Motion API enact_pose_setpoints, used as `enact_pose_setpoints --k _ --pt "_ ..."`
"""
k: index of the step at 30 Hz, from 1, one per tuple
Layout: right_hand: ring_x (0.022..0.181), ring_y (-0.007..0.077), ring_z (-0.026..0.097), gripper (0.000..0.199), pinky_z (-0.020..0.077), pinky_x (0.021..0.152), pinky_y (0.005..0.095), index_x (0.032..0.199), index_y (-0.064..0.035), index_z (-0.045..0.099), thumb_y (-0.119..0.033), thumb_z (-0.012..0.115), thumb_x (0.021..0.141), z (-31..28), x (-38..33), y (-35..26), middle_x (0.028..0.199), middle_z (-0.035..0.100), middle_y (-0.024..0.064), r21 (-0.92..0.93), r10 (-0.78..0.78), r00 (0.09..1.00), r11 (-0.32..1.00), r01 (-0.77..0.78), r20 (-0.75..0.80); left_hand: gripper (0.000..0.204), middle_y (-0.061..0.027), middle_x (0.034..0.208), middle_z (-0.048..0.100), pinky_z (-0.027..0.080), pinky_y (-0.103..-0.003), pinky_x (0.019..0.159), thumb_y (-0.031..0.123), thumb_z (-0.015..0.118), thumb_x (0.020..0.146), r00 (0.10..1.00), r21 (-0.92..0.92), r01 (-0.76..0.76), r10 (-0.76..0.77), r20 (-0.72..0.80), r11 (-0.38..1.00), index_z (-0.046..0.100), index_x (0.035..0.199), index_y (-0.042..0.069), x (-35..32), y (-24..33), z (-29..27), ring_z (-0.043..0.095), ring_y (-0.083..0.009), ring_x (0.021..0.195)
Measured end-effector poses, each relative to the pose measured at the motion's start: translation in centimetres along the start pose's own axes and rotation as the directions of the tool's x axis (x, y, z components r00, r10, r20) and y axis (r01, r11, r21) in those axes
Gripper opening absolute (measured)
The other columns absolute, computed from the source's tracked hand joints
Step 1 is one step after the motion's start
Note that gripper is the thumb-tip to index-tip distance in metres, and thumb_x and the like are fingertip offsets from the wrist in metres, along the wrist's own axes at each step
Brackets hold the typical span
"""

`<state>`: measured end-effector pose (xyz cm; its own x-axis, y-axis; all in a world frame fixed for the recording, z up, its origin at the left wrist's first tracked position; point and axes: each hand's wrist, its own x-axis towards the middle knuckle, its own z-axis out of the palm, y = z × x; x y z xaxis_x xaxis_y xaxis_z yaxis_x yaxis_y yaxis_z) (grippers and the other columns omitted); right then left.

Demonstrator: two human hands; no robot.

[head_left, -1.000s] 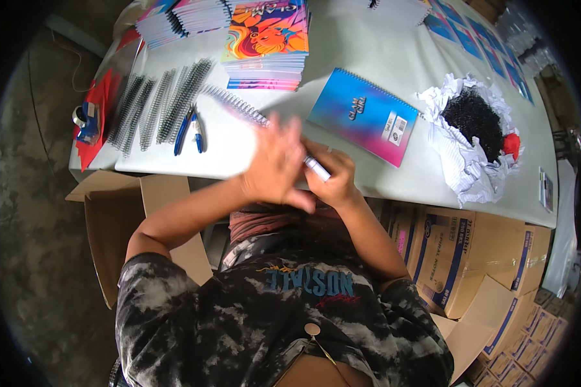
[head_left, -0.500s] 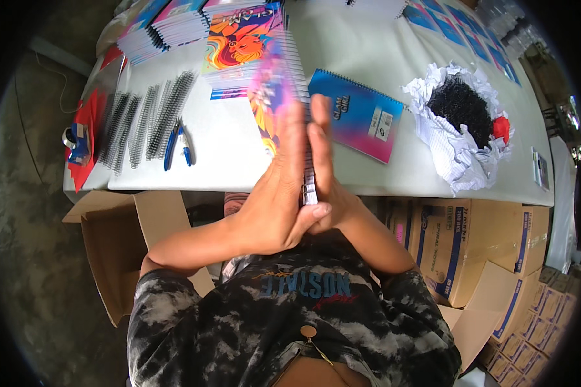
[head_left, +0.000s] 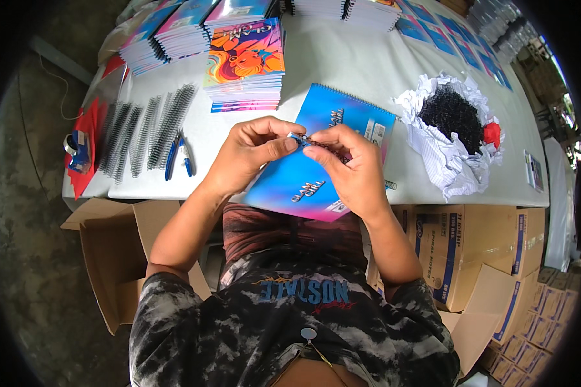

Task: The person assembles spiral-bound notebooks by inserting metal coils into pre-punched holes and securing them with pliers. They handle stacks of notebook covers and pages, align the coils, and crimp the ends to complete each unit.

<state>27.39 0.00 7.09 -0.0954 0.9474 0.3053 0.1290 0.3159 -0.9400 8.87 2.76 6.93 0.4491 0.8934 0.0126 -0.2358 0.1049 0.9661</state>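
Note:
A blue-and-pink notebook lies at the table's near edge, partly hanging over it. My left hand and my right hand meet above its top edge. Both pinch the end of its black spiral binding between thumb and fingers. A second blue spiral notebook lies flat just behind, partly hidden by my hands.
A stack of colourful notebooks sits behind my hands, with more stacks beyond. Several black spiral coils and blue-handled pliers lie to the left. Crumpled white paper holding black scraps is on the right. Cardboard boxes stand below the table.
The notebook was held upright between both palms half a second ago; now it lies flat at the table edge and both hands pinch its spiral end.

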Motion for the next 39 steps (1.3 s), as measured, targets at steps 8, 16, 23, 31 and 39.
enact_pose_setpoints --k 8,16,23,31,39 --pt "0.067 0.0098 0.053 0.016 0.0446 0.059 0.0258 0.085 -0.0006 0.057 -0.002 0.07 0.075 0.8 -0.5 -0.4 0.08 0.058 0.003 -0.129 -0.19 0.979 0.975 0.179 -0.074 0.013 0.0005 0.08 0.059 0.043 -0.02 0.065 -0.003 0.061 0.073 0.987 0.158 -0.138 0.123 0.103 0.978 0.061 0.083 0.004 0.9 1.9 0.3 0.052 -0.0041 0.071" --pt "0.084 0.0108 0.047 0.028 0.0394 0.074 0.0257 0.113 -0.0007 0.044 -0.007 0.054 0.087 -2.6 -1.0 4.7 0.093 0.052 0.0069 0.226 0.038 0.635 0.949 0.218 -0.772 0.052 -0.0145 0.088 0.059 0.047 -0.024 0.055 0.022 0.07 0.08 0.905 0.432 -0.247 0.367 -0.218 0.867 0.038 0.113 -0.004 4.7 0.1 1.4 0.06 -0.0154 0.07" --pt "0.105 0.0294 0.04 0.048 0.0248 0.094 0.0433 0.11 -0.0004 0.043 -0.024 0.068 0.076 -2.8 -7.5 11.0 0.107 0.051 0.0151 -0.561 -0.008 0.794 0.712 -0.423 -0.608 0.077 -0.0267 0.124 0.043 0.039 -0.039 0.094 0.027 0.07 0.079 0.923 0.617 -0.168 0.342 -0.175 0.769 0.024 0.133 -0.003 11.4 -5.2 -0.6 0.047 -0.0318 0.113" --pt "0.111 0.0328 0.039 0.077 0.0253 0.096 0.046 0.129 -0.0023 0.041 -0.033 0.076 0.067 -3.5 -7.8 10.2 0.119 0.051 0.0148 -0.737 -0.005 0.902 0.579 -0.349 -0.431 0.107 -0.0254 0.134 0.034 0.029 -0.051 0.101 0.049 0.076 0.061 0.999 0.991 -0.014 -0.043 0.008 -0.134 0.018 0.14 0.007 3.7 -7.6 -0.6 0.03 -0.0432 0.126" --pt "0.109 0.0318 0.043 0.073 0.0296 0.096 0.0452 0.125 -0.0002 0.046 -0.023 0.078 0.064 -6.5 -3.8 11.4 0.116 0.054 0.0163 -0.703 0.023 0.898 0.614 -0.36 -0.439 0.071 -0.0131 0.102 0.06 0.044 -0.037 0.085 0.03 0.077 0.063 0.907 0.992 -0.106 0.402 0.123 -0.065 0.047 0.122 0.006 7.0 -7.4 0.2 0.054 -0.0313 0.096"
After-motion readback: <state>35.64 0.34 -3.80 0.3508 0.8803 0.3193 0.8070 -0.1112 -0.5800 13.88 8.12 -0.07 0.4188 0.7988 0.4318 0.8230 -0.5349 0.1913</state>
